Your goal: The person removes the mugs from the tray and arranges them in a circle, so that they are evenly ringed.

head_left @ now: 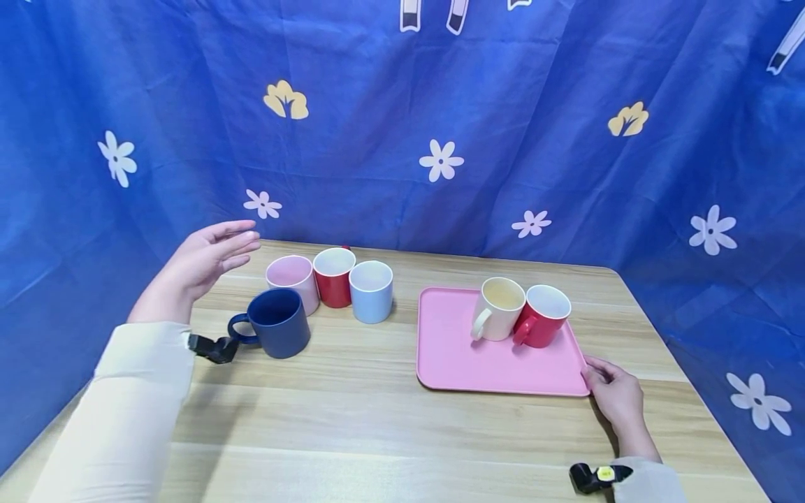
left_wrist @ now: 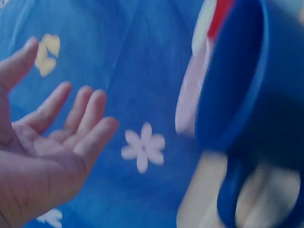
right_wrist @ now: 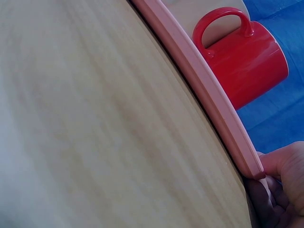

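My left hand (head_left: pixel 204 260) is raised behind and above a navy mug (head_left: pixel 279 332), its fingers extended and holding nothing. In the left wrist view the navy mug (left_wrist: pixel 280 90) looms large beside the palm, apart from it. Beyond it stand a pink mug (head_left: pixel 300 290), a red mug (head_left: pixel 335 286) with a white inside, and a light blue mug (head_left: pixel 371 300). My right hand (head_left: pixel 618 399) grips the near right corner of a pink tray (head_left: pixel 453 360), thumb at the rim. On the tray sit a cream mug (head_left: pixel 497 318) and another red mug (head_left: pixel 546 325), handles toward me.
The wooden table (head_left: pixel 352 426) runs under everything. A blue patterned curtain (head_left: pixel 377 133) hangs close behind its back edge and along both sides. Bare wood shows between the mugs on the left and the tray.
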### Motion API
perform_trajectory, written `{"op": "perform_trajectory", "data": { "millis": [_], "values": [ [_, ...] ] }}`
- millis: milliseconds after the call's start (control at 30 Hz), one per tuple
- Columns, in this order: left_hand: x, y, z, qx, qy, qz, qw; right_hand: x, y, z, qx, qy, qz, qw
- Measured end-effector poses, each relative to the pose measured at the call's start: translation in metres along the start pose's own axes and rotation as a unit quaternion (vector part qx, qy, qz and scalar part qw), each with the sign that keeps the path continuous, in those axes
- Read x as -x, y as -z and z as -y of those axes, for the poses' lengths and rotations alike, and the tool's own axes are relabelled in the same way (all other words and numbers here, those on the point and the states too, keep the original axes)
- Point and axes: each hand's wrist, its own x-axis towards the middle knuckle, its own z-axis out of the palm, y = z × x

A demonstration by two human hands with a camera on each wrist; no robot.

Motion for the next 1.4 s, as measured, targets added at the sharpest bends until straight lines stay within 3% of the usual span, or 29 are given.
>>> {"op": "perform_trajectory", "data": {
  "millis": [133,400,600,967,1200,1400],
  "values": [
    [-0.005,-0.025,-0.002,-0.01,0.001,-0.033,0.9994,0.0,0.0,0.0,-0.001,0.0,0.0,1.0],
    [-0.011,-0.068,0.008,0.026,-0.003,-0.046,0.9986,-0.001,-0.001,0.0,0.004,0.0,-0.003,1.0],
    [-0.018,-0.103,0.019,-0.019,0.01,-0.024,0.9995,-0.001,0.0,0.0,0.011,-0.003,-0.005,1.0],
    [-0.028,-0.17,0.04,-0.095,-0.02,0.02,0.9951,-0.001,0.0,0.0,0.005,-0.006,-0.005,1.0],
    [-0.031,-0.207,0.056,-0.12,-0.039,0.047,0.9909,0.0,0.0,0.0,-0.001,-0.007,-0.007,1.0],
    [-0.033,-0.235,0.077,-0.133,-0.026,0.08,0.9876,0.0,0.001,0.002,0.004,-0.011,-0.005,1.0]
  ]
}}
